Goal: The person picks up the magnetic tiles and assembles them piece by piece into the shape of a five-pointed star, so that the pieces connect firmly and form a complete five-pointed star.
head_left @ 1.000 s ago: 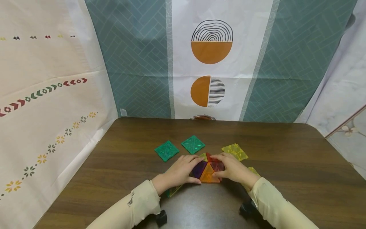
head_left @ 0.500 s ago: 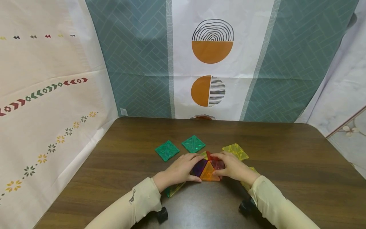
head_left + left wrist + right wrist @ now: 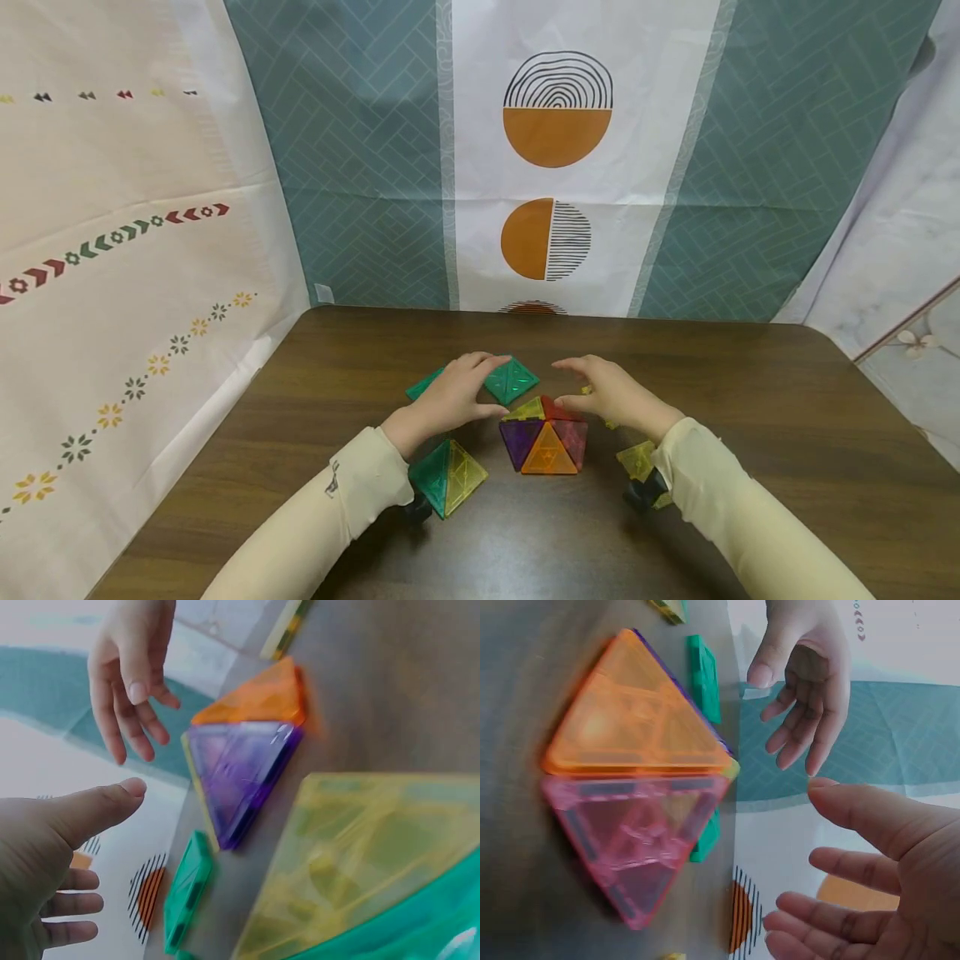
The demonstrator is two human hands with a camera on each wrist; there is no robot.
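Several translucent triangular magnetic tiles lean together into a low pointed shape mid-table. Orange (image 3: pixel 550 454), purple (image 3: pixel 518 440), pink (image 3: pixel 573 437), red (image 3: pixel 553 408) and yellow (image 3: pixel 528 409) triangles form its sides. My left hand (image 3: pixel 448 396) hovers at its upper left with thumb and fingers spread, holding nothing. Opposite it, at the upper right, my right hand (image 3: pixel 618 398) is likewise raised with relaxed fingers. Neither hand touches the tiles. In the right wrist view the orange tile (image 3: pixel 634 712) and pink tile (image 3: pixel 641 840) meet edge to edge.
Behind the left hand lie a green tile pair (image 3: pixel 512 383) and another green tile (image 3: pixel 423 383), partly covered. A green-and-yellow pair (image 3: pixel 465 477) rests front left. Yellow tiles (image 3: pixel 636 460) lie under the right forearm. A patterned cloth (image 3: pixel 360 167) hangs beyond the wooden table (image 3: pixel 525 542).
Both hands have let go of the tile shape and risen up and away from it, to either side. The shape stays standing, and the front-left green-and-yellow pair is uncovered.
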